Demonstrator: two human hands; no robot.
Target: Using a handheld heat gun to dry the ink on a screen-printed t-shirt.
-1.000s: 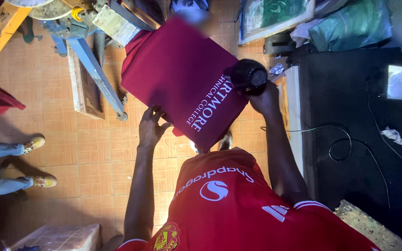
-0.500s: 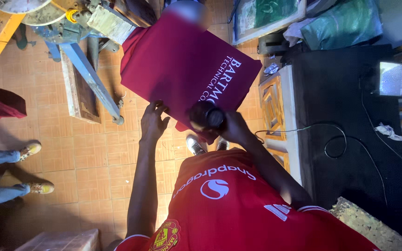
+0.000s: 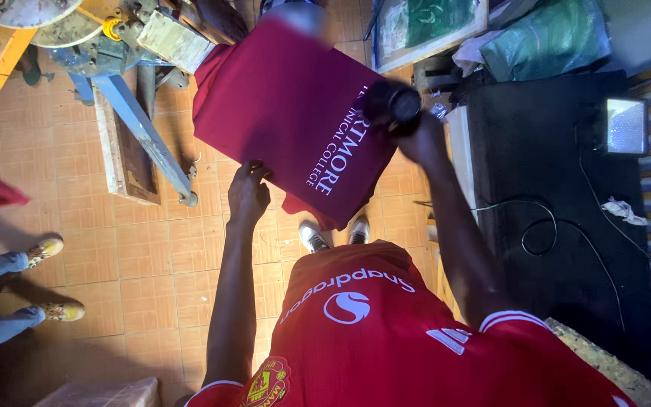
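A maroon shirt point(image 3: 288, 105) with white printed lettering lies spread flat in front of me. My left hand point(image 3: 249, 192) rests on its near edge, fingers pressing the cloth. My right hand point(image 3: 420, 139) grips a black round hand tool point(image 3: 393, 104), holding it just over the far end of the white lettering point(image 3: 337, 154). I wear a red jersey point(image 3: 386, 339), and my white shoes point(image 3: 314, 235) show below the shirt's edge.
A blue metal press frame point(image 3: 145, 136) and wooden base stand at the left. A black table point(image 3: 551, 211) with a cable and a small lit lamp point(image 3: 627, 124) is on the right. Another person's legs and shoes point(image 3: 43, 249) are at the far left. Orange floor tiles point(image 3: 152, 279) lie below.
My right hand carried the black tool from the lettering's far end down toward my left hand, then back up to the far end. My left hand stayed on the shirt's edge.
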